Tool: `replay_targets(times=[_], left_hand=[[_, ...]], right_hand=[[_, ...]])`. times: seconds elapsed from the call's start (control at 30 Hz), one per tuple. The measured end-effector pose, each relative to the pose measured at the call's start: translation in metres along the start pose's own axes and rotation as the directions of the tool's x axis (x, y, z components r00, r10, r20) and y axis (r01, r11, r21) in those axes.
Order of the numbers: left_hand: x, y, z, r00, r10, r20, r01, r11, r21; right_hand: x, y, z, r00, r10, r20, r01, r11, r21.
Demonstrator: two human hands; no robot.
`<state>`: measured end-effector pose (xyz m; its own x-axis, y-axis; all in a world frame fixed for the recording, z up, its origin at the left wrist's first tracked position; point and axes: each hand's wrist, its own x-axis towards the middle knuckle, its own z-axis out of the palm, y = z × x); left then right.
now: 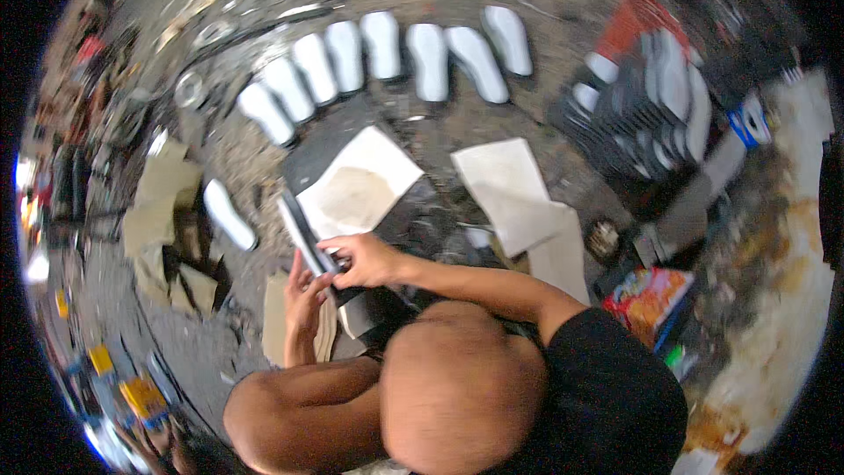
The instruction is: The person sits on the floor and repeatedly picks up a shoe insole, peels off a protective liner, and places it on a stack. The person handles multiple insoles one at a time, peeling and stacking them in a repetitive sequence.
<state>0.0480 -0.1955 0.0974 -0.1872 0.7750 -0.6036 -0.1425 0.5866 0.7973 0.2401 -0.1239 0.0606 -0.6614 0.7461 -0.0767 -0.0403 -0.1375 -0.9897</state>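
Observation:
A shoe sole (301,224) with a pale face and a dark layer stands on its edge between my hands, tilted up and to the left. My left hand (305,301) supports its lower end from below, fingers closed against it. The fingers of my right hand (365,260) are bent onto the same end from the right side; a small dark thing under them cannot be made out. Just beyond the hands is a white sheet (374,167) with a brownish patch. Another white-topped sole (230,215) lies on the ground to the left.
Several white-topped soles (381,44) lie in an arc on the ground ahead. At right, stacked soles (646,114) lie by a red basket (640,13). Pale sheets (505,180) lie right of centre, tan scraps (158,202) at left. A colourful packet (646,299) sits near my right arm.

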Motion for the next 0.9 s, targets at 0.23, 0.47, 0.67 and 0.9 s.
replay_targets(times=[0.23, 0.47, 0.67, 0.9], left_hand=[[0.013, -0.041, -0.005, 0.995, 0.093, 0.032, -0.095, 0.993, 0.066], [0.017, -0.026, 0.031, 0.964, 0.259, 0.061, -0.265, 0.953, 0.149], [-0.015, 0.005, 0.096, 0.921, 0.239, 0.306, -0.271, 0.960, 0.065], [-0.072, 0.037, 0.149, 0.841, 0.173, 0.513, 0.020, 0.937, -0.349]], right_hand=[[-0.008, 0.024, 0.036, 0.958, 0.088, -0.274, -0.194, 0.901, -0.388], [-0.058, 0.072, -0.023, 0.781, 0.024, -0.624, -0.296, 0.894, -0.336], [-0.115, 0.053, -0.063, 0.650, -0.068, -0.757, -0.052, 0.990, -0.134], [-0.075, -0.025, -0.019, 0.979, 0.007, -0.206, 0.073, 0.923, 0.377]])
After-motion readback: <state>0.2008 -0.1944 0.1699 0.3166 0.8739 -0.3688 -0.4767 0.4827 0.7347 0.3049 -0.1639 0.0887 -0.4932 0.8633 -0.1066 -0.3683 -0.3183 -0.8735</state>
